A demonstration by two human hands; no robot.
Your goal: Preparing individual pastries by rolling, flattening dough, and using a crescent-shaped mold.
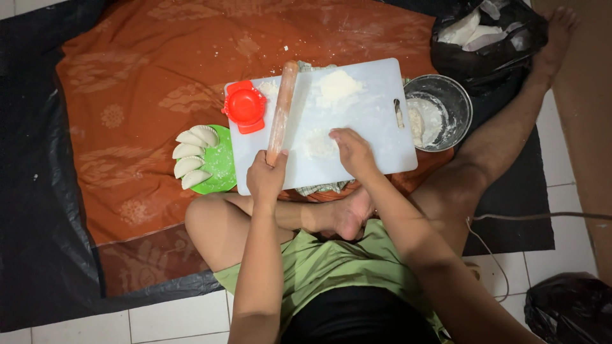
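White board (357, 127) at frame centre carries floured dough (319, 145), which the right hand (352, 151) presses flat-fingered while the left hand (266, 177) clamps the pin (281, 109); rolling seems underway.

A cutting board (357, 114) lies on a cloth (140, 95) spread over the floor. A rolling pin (282, 108) and a dumpling press (245, 106) sit at the board's left edge, a plate (223, 167) of dumplings (191, 159) lies left of the board, and a metal bowl (446, 105) sits just off its right edge.
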